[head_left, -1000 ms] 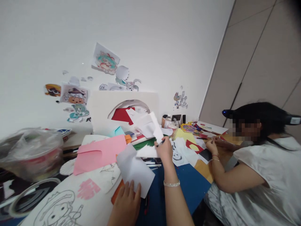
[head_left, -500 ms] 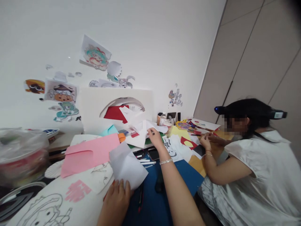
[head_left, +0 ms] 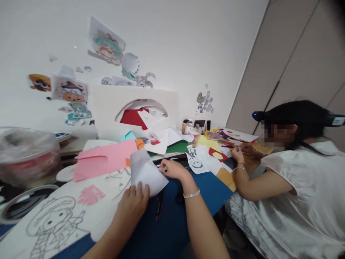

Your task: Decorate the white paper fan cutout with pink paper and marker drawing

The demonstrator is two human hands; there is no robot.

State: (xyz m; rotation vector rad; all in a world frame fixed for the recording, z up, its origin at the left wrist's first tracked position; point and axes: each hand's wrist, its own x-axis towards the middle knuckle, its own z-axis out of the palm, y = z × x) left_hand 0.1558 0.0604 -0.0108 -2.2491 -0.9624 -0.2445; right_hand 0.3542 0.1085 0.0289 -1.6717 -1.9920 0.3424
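Observation:
My left hand (head_left: 134, 202) is at the lower edge of a plain white sheet of paper (head_left: 147, 176); its fingers lie over that edge and the thumb is hidden. The sheet bends slightly and overlaps the pink paper (head_left: 107, 158). My right hand (head_left: 174, 169) is closed around a slim pen (head_left: 165, 169), whose dark end sticks out between the fingers. It is at the sheet's right side, over the dark blue table surface (head_left: 161, 233). Pens (head_left: 159, 208) lie just right of my left hand.
A white board with an arched opening (head_left: 102, 122) stands against the wall. Line drawings (head_left: 55, 223) spread at left, near a bagged tub (head_left: 27, 158). A person (head_left: 293, 180) sits at right, hands over the table. Bottles (head_left: 189, 126) stand at the back.
My right hand has come down and nearer, from the white papers at the back to beside the sheet. My left hand stays at the sheet's edge. The view has tipped downward.

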